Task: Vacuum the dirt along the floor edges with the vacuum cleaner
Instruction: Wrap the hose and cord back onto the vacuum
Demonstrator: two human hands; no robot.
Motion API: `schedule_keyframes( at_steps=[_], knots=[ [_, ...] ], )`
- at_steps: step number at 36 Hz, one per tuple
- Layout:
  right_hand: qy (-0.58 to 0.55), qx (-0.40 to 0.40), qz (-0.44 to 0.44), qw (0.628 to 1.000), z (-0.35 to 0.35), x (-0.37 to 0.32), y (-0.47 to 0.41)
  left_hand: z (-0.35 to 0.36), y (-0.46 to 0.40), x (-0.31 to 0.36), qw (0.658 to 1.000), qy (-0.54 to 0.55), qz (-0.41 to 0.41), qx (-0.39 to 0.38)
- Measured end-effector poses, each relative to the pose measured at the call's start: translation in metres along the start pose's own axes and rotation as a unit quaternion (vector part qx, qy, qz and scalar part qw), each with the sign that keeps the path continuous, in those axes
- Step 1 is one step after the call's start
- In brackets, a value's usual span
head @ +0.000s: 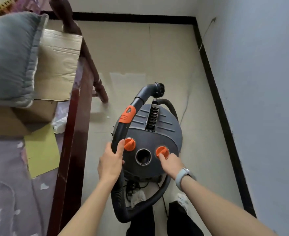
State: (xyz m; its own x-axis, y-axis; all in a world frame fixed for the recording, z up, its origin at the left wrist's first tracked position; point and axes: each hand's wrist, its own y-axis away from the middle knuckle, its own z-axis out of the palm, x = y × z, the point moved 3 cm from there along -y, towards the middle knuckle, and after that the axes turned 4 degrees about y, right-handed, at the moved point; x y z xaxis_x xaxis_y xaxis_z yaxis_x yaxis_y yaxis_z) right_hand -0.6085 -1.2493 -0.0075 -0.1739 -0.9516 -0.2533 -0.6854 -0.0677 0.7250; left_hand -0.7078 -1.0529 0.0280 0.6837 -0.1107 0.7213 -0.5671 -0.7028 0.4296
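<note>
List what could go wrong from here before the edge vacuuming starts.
1. The left hand grips the hose handle with the brush nozzle raised above the vacuum body; swinging it could knock the bed frame.
2. The right hand touches an orange knob; turning the wrong one may do something unwanted.
3. The hose and a thin cord loop by the feet, so tripping seems possible.

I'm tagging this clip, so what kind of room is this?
Probably a bedroom: a dark wooden bed frame with a grey pillow stands beside a tiled floor edged by black skirting.
</note>
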Motion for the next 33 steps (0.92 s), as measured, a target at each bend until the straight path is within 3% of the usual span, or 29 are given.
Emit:
schedule_keyframes(
  at_steps=[6,13,27,33],
  knots=[
    [0.088,0.025,0.053,0.994,0.007,-0.009,-0.011,0.011,-0.019,-0.004,1.0,0.021,-0.001,-0.014],
    [0.146,0.046,0.053,0.987,0.004,-0.024,-0.011,0.016,-0.024,0.0,1.0,0.022,-0.008,-0.021],
    [0.331,0.13,-0.106,0.929,0.006,-0.014,-0.01,0.009,-0.027,-0.011,0.999,0.021,-0.008,-0.023],
    [0.277,0.279,-0.152,0.907,0.001,-0.034,-0.009,-0.004,-0.03,-0.028,0.999,0.032,-0.03,-0.003]
  ],
)
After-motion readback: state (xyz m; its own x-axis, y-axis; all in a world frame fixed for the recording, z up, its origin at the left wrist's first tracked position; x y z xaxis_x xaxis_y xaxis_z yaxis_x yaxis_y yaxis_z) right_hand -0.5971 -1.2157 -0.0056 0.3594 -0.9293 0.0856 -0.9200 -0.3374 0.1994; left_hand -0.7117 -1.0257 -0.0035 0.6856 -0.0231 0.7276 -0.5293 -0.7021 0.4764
